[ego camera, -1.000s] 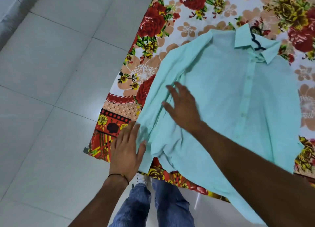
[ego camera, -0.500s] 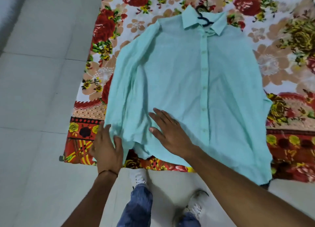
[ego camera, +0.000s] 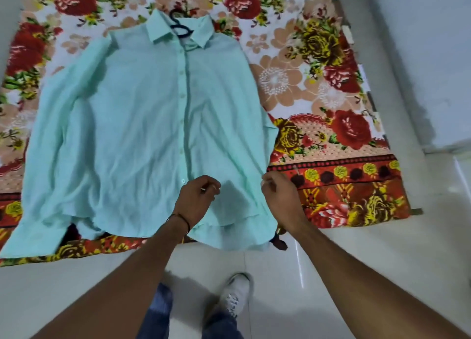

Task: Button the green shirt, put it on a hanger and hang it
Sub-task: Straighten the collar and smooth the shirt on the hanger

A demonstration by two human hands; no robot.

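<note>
Mint-green shirt (ego camera: 142,140) spread flat mid-frame on floral sheet (ego camera: 331,124), dark hanger (ego camera: 179,25) mostly hidden inside collar, left hand (ego camera: 197,198) curled shut over hem, right hand (ego camera: 279,196) pinching lower side seam, sheet's left cropped, bare floor (ego camera: 420,84) at right

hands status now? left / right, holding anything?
Left hand: fingers curled, over the green shirt near the lower placket; grip on cloth cannot be told.
Right hand: closed, pinching the shirt's right side edge.
</note>
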